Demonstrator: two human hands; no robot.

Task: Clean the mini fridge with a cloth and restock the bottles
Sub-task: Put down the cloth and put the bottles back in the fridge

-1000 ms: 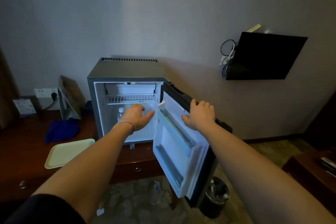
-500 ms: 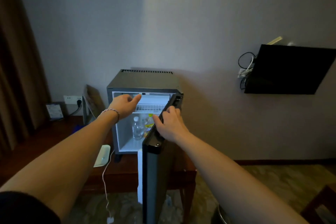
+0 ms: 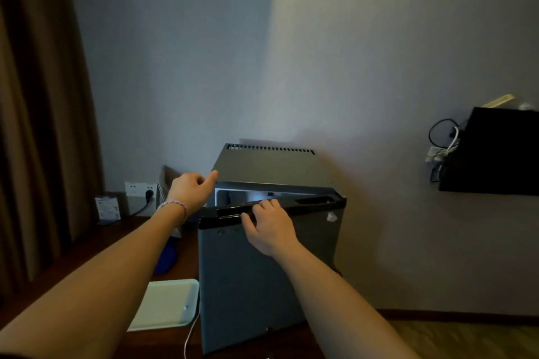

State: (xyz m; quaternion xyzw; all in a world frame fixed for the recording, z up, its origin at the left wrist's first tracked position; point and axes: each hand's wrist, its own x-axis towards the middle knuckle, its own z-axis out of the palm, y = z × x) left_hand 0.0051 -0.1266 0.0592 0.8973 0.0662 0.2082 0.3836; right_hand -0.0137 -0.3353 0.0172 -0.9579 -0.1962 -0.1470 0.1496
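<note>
Swung nearly shut now, mini fridge door [image 3: 262, 280], right hand [image 3: 269, 229] gripping its top edge; left hand [image 3: 191, 191], loosely curled and holding nothing at nine o'clock, risks pinching.

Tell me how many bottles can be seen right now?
0. The grey mini fridge has its door almost shut under the right hand, so any bottles inside would be hidden. The pale rectangular plastic tray on the desk shows none.
</note>
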